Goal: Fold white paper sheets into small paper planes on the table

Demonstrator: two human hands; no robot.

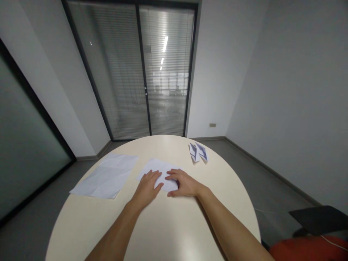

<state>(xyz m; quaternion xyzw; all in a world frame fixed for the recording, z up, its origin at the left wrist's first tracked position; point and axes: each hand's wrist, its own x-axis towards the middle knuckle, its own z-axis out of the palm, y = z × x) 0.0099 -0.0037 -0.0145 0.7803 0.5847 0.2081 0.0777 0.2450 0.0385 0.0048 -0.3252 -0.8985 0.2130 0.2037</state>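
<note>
A white sheet of paper (166, 184) lies on the round table under both of my hands, and they cover part of it. My left hand (148, 186) rests on its left side, fingers spread and thumb pointing right. Opposite it, my right hand (185, 183) touches the right side, its fingers apart and slightly bent. Neither hand is closed around anything. To the left lies a larger white sheet (108, 175) with crease lines across it. Two small folded paper pieces (194, 153) sit side by side toward the far right of the table.
The round cream table (174, 228) has a curved edge all round. A black chair part (320, 219) and a red seat (307, 249) stand at the lower right. Beyond the table are a glass door with blinds (168, 105) and white walls.
</note>
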